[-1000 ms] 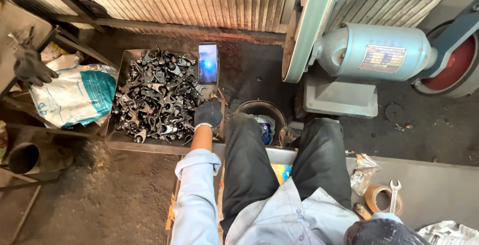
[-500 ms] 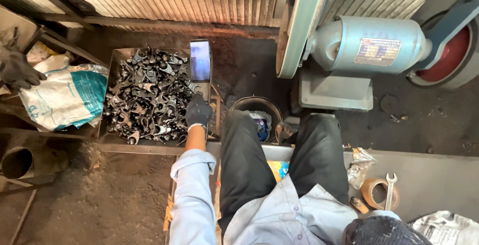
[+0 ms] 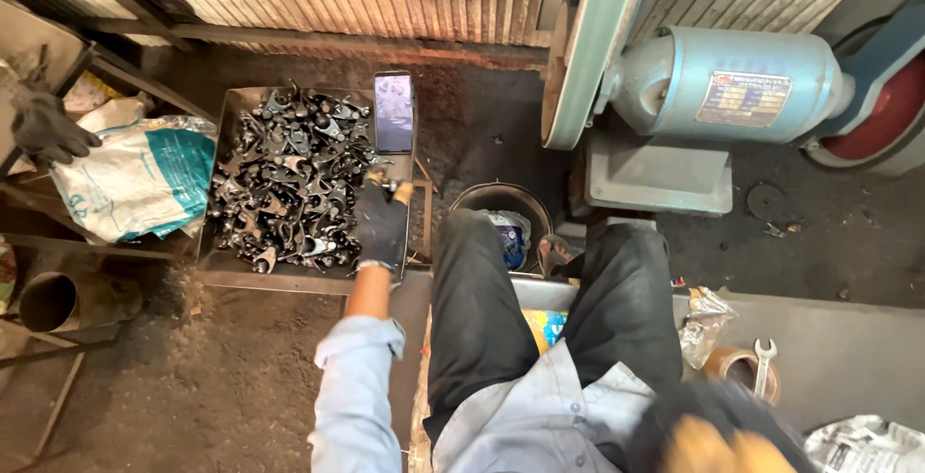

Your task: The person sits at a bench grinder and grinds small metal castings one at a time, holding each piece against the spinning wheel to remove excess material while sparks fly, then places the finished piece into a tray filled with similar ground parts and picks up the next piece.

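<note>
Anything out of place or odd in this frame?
A phone with its screen lit lies on the far right corner of the metal tray of dark metal parts, just beyond the gloved left hand: an odd, exposed spot.

The person wore a light blue long-sleeved work shirt, its cuff pushed up on the left forearm, and dark, dusty black trousers. The left hand (image 3: pixel 383 225) was covered by a dark, grimy work glove with worn fingertips. The right hand (image 3: pixel 713 442), blurred at the lower edge, showed a dark glove with yellowish-orange patches
</note>
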